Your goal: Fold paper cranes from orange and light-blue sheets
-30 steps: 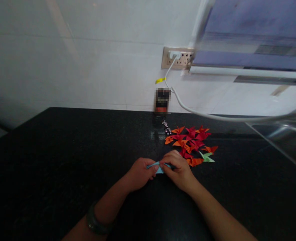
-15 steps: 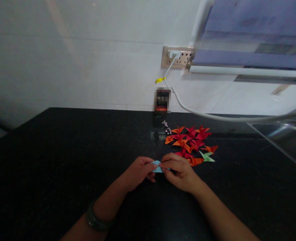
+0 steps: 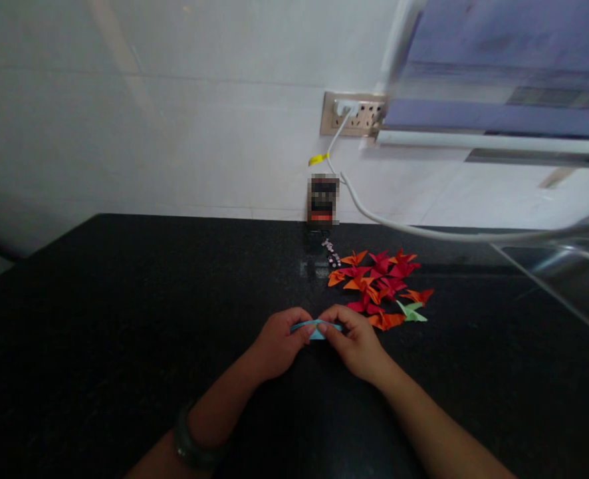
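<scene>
A small piece of folded light blue paper (image 3: pixel 317 334) is pinched between my two hands just above the dark countertop. My left hand (image 3: pixel 282 340) grips its left side, thumb in front and fingers behind. On the right side my right hand (image 3: pixel 357 342) holds it the same way, and the two thumbs nearly meet at the middle. The fingers cover much of the paper, so its full shape is hidden. Just beyond my right hand lie several folded paper cranes (image 3: pixel 379 266), red and orange, along with a pale green paper crane (image 3: pixel 413 311).
The black countertop (image 3: pixel 125 319) runs back to a tiled wall (image 3: pixel 199 146). A blurred-out upright device (image 3: pixel 323 201) leans there, with a beaded strap (image 3: pixel 331 253) before it. A white cable (image 3: pixel 414 230) hangs from a wall socket (image 3: pixel 353 114). A sink edge (image 3: pixel 548 286) is at right.
My left fingers have come up behind the paper, and my right thumb has moved to its front. The paper now shows a raised upper edge. The cranes have stayed put.
</scene>
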Action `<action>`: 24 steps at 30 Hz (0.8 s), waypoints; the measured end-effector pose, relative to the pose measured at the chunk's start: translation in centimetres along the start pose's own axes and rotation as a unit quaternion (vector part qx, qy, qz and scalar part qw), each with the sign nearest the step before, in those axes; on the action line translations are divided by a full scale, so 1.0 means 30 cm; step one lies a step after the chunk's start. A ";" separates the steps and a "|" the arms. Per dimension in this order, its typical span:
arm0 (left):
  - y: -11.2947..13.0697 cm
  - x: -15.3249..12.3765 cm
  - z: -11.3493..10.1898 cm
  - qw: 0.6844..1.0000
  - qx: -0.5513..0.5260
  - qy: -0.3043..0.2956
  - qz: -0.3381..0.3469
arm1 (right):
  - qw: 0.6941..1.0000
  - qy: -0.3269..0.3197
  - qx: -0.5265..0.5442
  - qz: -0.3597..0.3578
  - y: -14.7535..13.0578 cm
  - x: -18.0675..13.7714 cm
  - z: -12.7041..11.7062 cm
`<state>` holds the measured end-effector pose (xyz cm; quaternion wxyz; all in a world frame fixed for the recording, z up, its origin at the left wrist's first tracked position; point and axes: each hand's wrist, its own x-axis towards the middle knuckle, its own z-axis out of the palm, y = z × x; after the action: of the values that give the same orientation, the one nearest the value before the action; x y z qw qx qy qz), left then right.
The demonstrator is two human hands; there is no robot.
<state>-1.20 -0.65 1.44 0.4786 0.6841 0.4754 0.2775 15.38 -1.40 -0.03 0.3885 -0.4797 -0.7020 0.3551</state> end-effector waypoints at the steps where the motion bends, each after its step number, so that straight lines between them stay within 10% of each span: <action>1: -0.001 0.000 0.002 1.000 0.002 0.005 0.003 | 1.000 0.006 0.010 0.008 0.000 -0.001 0.004; 12: -0.001 0.006 0.000 0.997 -0.030 0.055 -0.048 | 0.987 0.045 -0.040 -0.151 -0.007 0.006 0.003; 24: -0.015 0.002 0.004 1.000 0.020 0.023 -0.009 | 0.996 -0.059 0.059 0.034 -0.001 0.007 -0.011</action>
<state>-1.26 -0.60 0.97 0.4566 0.6827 0.4974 0.2794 15.61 -1.17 0.19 0.3618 -0.4575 -0.6851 0.4363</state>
